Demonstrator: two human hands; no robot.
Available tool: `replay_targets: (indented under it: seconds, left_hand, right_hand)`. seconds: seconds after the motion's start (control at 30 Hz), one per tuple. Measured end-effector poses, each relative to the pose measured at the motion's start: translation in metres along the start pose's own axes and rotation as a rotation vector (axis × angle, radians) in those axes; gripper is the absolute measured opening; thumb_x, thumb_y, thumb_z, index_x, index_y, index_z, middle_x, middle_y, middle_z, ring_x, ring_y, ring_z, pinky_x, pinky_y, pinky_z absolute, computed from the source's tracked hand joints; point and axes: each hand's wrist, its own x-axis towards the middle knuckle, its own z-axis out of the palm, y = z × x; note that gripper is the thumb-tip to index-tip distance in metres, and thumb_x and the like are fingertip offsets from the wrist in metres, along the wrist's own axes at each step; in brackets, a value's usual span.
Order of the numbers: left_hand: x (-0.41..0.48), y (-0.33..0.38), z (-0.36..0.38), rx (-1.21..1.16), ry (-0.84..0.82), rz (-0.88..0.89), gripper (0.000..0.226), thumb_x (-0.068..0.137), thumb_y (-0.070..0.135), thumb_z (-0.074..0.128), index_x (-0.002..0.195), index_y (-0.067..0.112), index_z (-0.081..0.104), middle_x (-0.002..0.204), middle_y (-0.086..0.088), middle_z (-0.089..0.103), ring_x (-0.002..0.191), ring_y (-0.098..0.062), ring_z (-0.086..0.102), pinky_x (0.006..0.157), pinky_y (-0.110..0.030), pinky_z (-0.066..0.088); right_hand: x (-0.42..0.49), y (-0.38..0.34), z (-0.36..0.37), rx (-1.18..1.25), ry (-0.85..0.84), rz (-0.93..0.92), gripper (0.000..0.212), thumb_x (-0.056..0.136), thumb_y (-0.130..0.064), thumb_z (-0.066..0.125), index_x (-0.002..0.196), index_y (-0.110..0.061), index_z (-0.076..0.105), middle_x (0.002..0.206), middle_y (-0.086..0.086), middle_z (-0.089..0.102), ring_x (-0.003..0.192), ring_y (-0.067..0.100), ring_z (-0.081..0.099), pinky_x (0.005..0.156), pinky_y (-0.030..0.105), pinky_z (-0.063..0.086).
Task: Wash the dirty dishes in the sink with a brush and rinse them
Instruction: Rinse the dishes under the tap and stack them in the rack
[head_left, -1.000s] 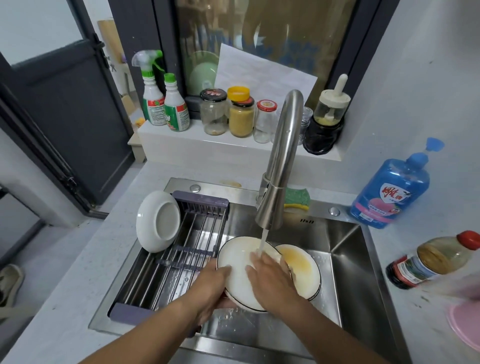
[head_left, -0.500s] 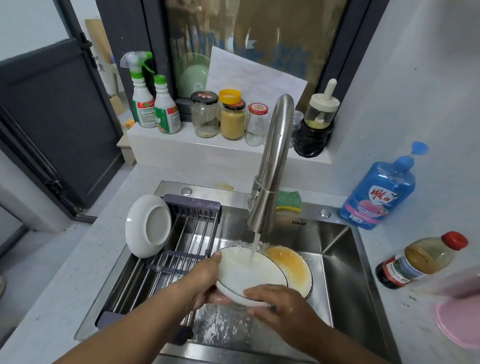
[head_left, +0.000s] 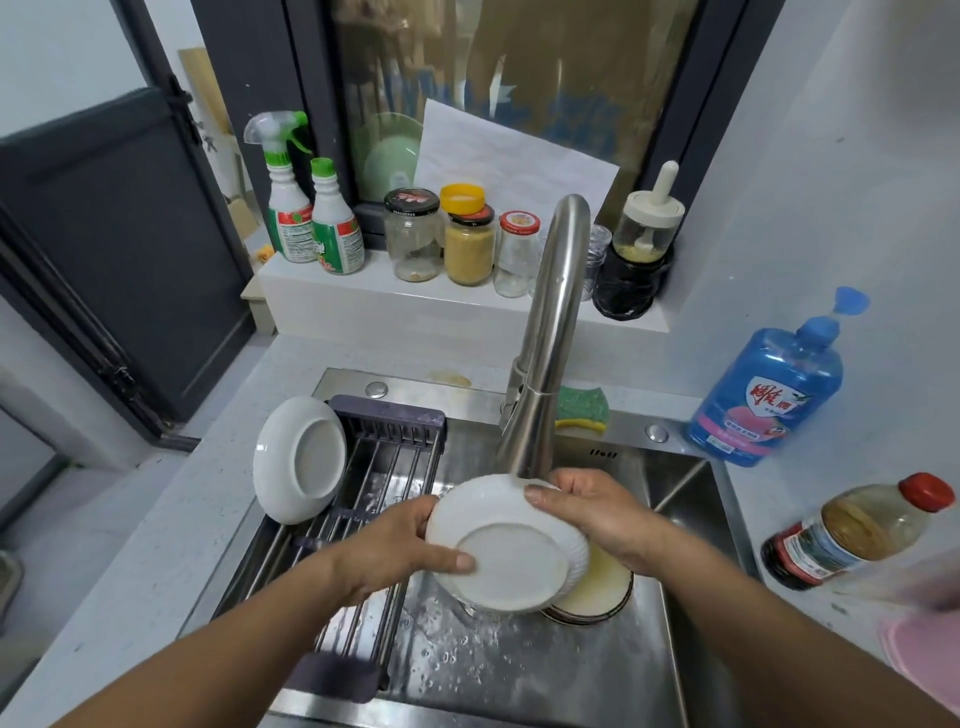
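Note:
A white plate (head_left: 506, 558) is held over the steel sink (head_left: 524, 670), its underside turned toward me, just below the tap spout (head_left: 540, 364). My left hand (head_left: 400, 551) grips its left rim with the thumb on the base. My right hand (head_left: 597, 512) holds the far right rim. Under it, a second plate (head_left: 597, 590) with a yellowish greasy film lies in the sink, mostly hidden. Another white dish (head_left: 298, 460) leans bottom-out on the left end of the dark drying rack (head_left: 374, 478). No brush is in view.
A green and yellow sponge (head_left: 582, 410) sits behind the tap. A blue detergent bottle (head_left: 769, 395) and an oil bottle (head_left: 857, 530) stand on the right counter, beside a pink item (head_left: 924, 649). Jars (head_left: 467, 239) and spray bottles (head_left: 306, 208) line the ledge.
The plate has been turned over: its inside faced up under the running water, now its underside faces me. My right hand shifted from the near rim to the far right rim.

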Motion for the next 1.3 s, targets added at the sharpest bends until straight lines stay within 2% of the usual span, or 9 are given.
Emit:
replay_targets:
  seconds: [0.23,0.37,0.43,0.53,0.7,0.93,1.07,1.2,1.3]
  left_hand:
    - [-0.002,-0.001,0.027,-0.143,0.066,0.043,0.056,0.077,-0.003,0.083,0.127,0.009,0.062,0.119,-0.013,0.074,0.113,-0.030,0.070,0.097,-0.050,0.057]
    - [-0.004,-0.002,0.043,-0.169,0.140,0.027,0.050,0.079,-0.007,0.078,0.124,0.004,0.060,0.111,-0.014,0.076,0.106,-0.030,0.072,0.096,-0.052,0.057]
    - [-0.006,-0.004,0.044,-0.210,0.156,0.045,0.049,0.079,-0.008,0.078,0.124,0.002,0.061,0.113,-0.016,0.075,0.107,-0.032,0.072,0.096,-0.051,0.057]
    - [-0.011,-0.006,0.040,-0.329,0.185,0.047,0.056,0.076,-0.008,0.079,0.127,0.004,0.061,0.115,-0.017,0.074,0.109,-0.032,0.071,0.092,-0.046,0.059]
    - [-0.015,-0.016,0.040,-0.510,0.273,0.071,0.063,0.072,-0.005,0.082,0.129,0.010,0.060,0.112,-0.016,0.075,0.102,-0.034,0.073,0.082,-0.045,0.061]
    - [-0.023,-0.026,0.034,-0.629,0.219,0.022,0.061,0.077,-0.005,0.078,0.132,0.008,0.055,0.118,-0.021,0.073,0.111,-0.039,0.070,0.086,-0.052,0.061]
    - [-0.019,-0.012,0.008,-0.372,0.118,-0.034,0.062,0.077,0.016,0.083,0.133,0.013,0.058,0.123,-0.018,0.071,0.115,-0.040,0.067,0.103,-0.071,0.042]
    - [-0.007,0.018,-0.013,-0.198,-0.054,-0.043,0.051,0.084,0.015,0.081,0.132,0.013,0.063,0.128,-0.019,0.069,0.118,-0.038,0.066,0.103,-0.062,0.048]
    - [0.002,0.029,-0.009,-0.120,-0.120,-0.086,0.053,0.084,0.005,0.081,0.133,0.013,0.063,0.127,-0.018,0.069,0.118,-0.036,0.067,0.102,-0.057,0.052]
  right_hand:
    - [0.025,0.006,0.051,-0.347,0.415,-0.071,0.035,0.093,-0.060,0.050,0.115,-0.034,0.058,0.112,-0.002,0.066,0.105,0.022,0.065,0.093,0.042,0.053]
    - [0.023,-0.004,0.092,-0.769,0.292,-0.176,0.053,0.102,-0.064,0.023,0.133,-0.035,0.054,0.142,-0.011,0.052,0.135,0.018,0.045,0.118,0.045,0.025]
    - [0.020,-0.012,0.098,-0.846,0.375,-0.311,0.051,0.106,-0.055,0.018,0.127,-0.031,0.056,0.136,-0.012,0.055,0.122,0.014,0.058,0.112,0.047,0.036]
    - [0.034,-0.003,0.087,-0.545,0.569,-0.128,0.030,0.101,-0.048,0.047,0.120,-0.028,0.059,0.105,-0.009,0.054,0.090,0.017,0.065,0.078,0.029,0.052]
    - [0.050,0.014,0.068,-0.307,0.661,0.241,0.019,0.095,-0.024,0.049,0.111,-0.019,0.057,0.111,0.008,0.065,0.102,0.039,0.062,0.078,0.035,0.044]
    - [0.050,0.026,0.073,0.082,0.755,0.328,0.061,0.096,-0.062,0.031,0.111,-0.017,0.069,0.098,0.010,0.066,0.095,0.034,0.059,0.086,0.039,0.041]
    - [0.040,0.021,0.072,0.055,0.718,0.258,0.037,0.101,-0.048,0.040,0.090,-0.023,0.064,0.082,0.005,0.063,0.083,0.031,0.056,0.078,0.039,0.044]
    - [0.032,0.004,0.062,-0.084,0.618,0.173,0.024,0.096,-0.032,0.047,0.079,-0.018,0.057,0.075,0.006,0.061,0.070,0.026,0.052,0.063,0.031,0.039]
    - [0.030,-0.009,0.064,-0.183,0.518,0.151,0.012,0.097,-0.024,0.051,0.086,-0.020,0.055,0.092,0.007,0.064,0.085,0.029,0.062,0.075,0.034,0.048]
